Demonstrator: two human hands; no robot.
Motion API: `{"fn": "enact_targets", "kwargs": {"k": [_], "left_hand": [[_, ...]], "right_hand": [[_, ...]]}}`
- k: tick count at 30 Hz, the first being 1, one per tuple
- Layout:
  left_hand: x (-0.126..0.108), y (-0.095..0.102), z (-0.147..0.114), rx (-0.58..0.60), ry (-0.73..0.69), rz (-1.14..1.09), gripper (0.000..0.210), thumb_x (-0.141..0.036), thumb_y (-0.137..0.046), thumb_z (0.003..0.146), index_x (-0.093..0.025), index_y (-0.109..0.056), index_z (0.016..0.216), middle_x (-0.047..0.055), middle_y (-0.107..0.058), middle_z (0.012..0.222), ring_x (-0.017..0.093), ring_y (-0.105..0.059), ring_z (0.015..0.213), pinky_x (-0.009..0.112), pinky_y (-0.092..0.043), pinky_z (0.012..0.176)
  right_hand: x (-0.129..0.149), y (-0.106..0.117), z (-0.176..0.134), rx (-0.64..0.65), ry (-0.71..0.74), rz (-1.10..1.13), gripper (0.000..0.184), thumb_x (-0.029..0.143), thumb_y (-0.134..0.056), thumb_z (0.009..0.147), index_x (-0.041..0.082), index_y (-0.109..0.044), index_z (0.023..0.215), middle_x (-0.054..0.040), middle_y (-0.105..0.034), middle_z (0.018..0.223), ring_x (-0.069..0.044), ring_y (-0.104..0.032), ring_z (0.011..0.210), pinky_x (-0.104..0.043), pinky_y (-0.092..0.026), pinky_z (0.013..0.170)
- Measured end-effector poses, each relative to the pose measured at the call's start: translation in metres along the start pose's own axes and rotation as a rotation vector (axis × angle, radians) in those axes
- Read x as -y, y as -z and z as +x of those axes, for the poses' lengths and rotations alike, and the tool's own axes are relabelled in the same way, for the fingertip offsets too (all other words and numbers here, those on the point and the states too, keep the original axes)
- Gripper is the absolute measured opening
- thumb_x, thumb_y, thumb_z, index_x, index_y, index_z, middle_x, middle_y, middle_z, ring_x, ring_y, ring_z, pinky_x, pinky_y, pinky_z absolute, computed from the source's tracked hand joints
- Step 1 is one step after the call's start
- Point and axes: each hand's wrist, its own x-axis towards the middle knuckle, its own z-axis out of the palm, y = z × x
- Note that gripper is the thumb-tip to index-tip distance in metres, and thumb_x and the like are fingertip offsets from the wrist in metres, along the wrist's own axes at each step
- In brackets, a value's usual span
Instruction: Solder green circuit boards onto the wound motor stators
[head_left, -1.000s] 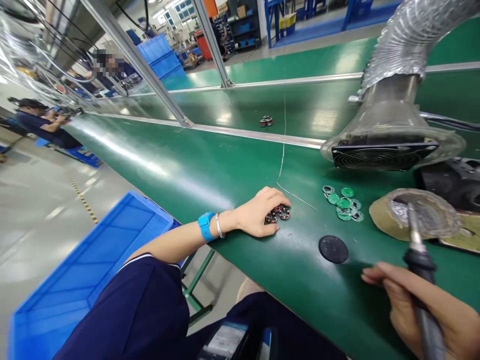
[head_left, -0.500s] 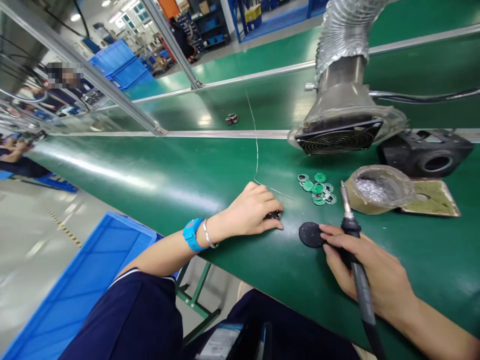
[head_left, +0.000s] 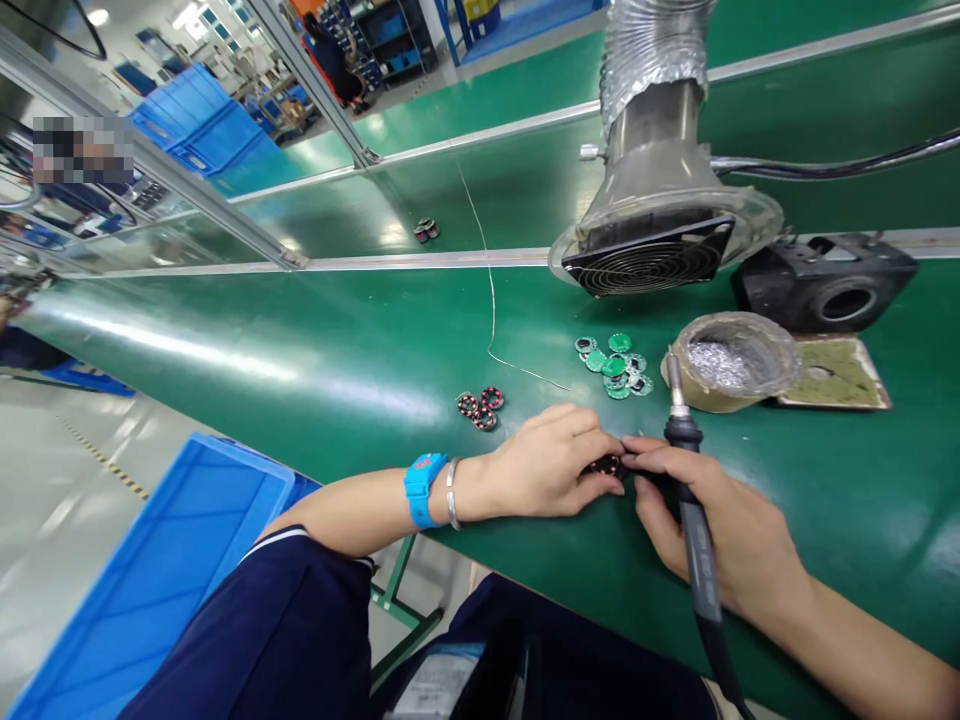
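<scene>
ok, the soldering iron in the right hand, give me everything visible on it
The black-handled soldering iron is a slim pen type: a silvery metal tip and shaft rising from a black collar, then a long dark grip, with a black cord trailing off toward the lower edge of the view. The right hand wraps the grip, tip pointing up and away, ending just in front of the tan bowl of silvery residue. Whether the tip touches that bowl cannot be told. The iron stands steeply above the green belt.
</scene>
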Motion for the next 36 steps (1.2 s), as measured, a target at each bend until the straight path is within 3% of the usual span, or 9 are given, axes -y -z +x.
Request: {"fn": "enact_targets", "kwargs": {"k": [7,11,14,17,20,24,27,31,36], "left_hand": [[0.004,-0.014,-0.006,-0.128,0.06,-0.03,0.039,-0.049,-0.061,0.092,-0.012,-0.067,0.104,0.005,-0.063,0.083,0.017,-0.058,0.077,0.03,-0.051,0.076],[0.02,-0.008,-0.003,-0.109,-0.076,-0.246,0.046,-0.046,-0.071,0.085,-0.011,-0.064,0.114,0.01,-0.067,0.097,0.018,-0.063,0.09,0.03,-0.054,0.085],[0.031,0.001,0.001,-0.058,-0.165,-0.359,0.028,-0.032,-0.069,0.089,-0.012,-0.067,0.109,0.012,-0.066,0.103,0.018,-0.064,0.097,0.028,-0.055,0.088],[0.037,0.011,0.002,-0.039,-0.21,-0.395,0.011,-0.023,-0.065,0.091,-0.014,-0.071,0.091,0.009,-0.067,0.095,0.014,-0.066,0.089,0.024,-0.056,0.083],[0.04,0.02,-0.001,-0.071,-0.239,-0.369,0.01,-0.02,-0.064,0.092,-0.015,-0.071,0.087,0.007,-0.07,0.089,0.012,-0.067,0.083,0.022,-0.056,0.078],[0.041,0.024,-0.005,-0.238,-0.222,-0.37,0.011,-0.027,-0.067,0.091,-0.017,-0.068,0.086,0.005,-0.07,0.086,0.012,-0.067,0.08,0.023,-0.056,0.077],[0.039,0.017,-0.002,-0.156,-0.29,-0.259,0.018,-0.033,-0.067,0.091,-0.018,-0.068,0.1,0.007,-0.071,0.098,0.016,-0.066,0.091,0.03,-0.054,0.088],[0.04,0.01,0.002,-0.022,-0.367,-0.158,0.021,-0.016,-0.051,0.096,-0.022,-0.07,0.103,0.005,-0.073,0.097,0.015,-0.065,0.095,0.03,-0.052,0.092],[0.043,0.028,-0.001,-0.096,-0.29,-0.097,0.027,-0.013,-0.044,0.098,-0.024,-0.069,0.104,0.002,-0.073,0.086,0.013,-0.065,0.082,0.027,-0.053,0.082]], "right_hand": [[0.0,0.0,0.0,0.015,-0.026,0.02,0.027,0.014,-0.059,0.087,0.02,-0.054,0.113,-0.006,-0.073,0.106,-0.017,-0.073,0.087,-0.026,-0.061,0.075],[0.002,0.0,0.002,0.013,-0.053,0.01,0.026,0.016,-0.058,0.088,0.021,-0.054,0.113,-0.0054,-0.073,0.105,-0.017,-0.073,0.088,-0.024,-0.061,0.075],[0.004,0.001,0.003,0.022,-0.073,-0.009,0.024,0.017,-0.059,0.087,0.021,-0.054,0.111,-0.0045,-0.073,0.105,-0.017,-0.073,0.087,-0.024,-0.061,0.075],[0.004,0.002,0.003,0.024,-0.089,-0.02,0.024,0.018,-0.06,0.087,0.022,-0.054,0.11,-0.0031,-0.073,0.104,-0.017,-0.073,0.087,-0.025,-0.062,0.074],[0.004,0.002,0.004,0.033,-0.104,-0.026,0.024,0.017,-0.06,0.087,0.023,-0.055,0.11,-0.0022,-0.073,0.104,-0.016,-0.073,0.088,-0.023,-0.061,0.073],[0.004,0.001,0.006,0.049,-0.109,-0.027,0.024,0.017,-0.061,0.087,0.023,-0.055,0.11,-0.0014,-0.074,0.104,-0.015,-0.073,0.087,-0.022,-0.061,0.072],[0.003,0.001,0.007,0.046,-0.107,-0.032,0.025,0.018,-0.061,0.087,0.024,-0.054,0.11,-0.0004,-0.074,0.104,-0.015,-0.073,0.086,-0.024,-0.061,0.07],[0.002,0.001,0.006,0.051,-0.101,-0.021,0.029,0.017,-0.062,0.086,0.025,-0.054,0.112,-0.001,-0.073,0.104,-0.017,-0.073,0.088,-0.025,-0.061,0.072],[0.003,0.002,0.005,0.068,-0.128,0.0,0.029,0.017,-0.061,0.087,0.026,-0.053,0.113,-0.0015,-0.073,0.107,-0.018,-0.073,0.086,-0.029,-0.062,0.073]]}}
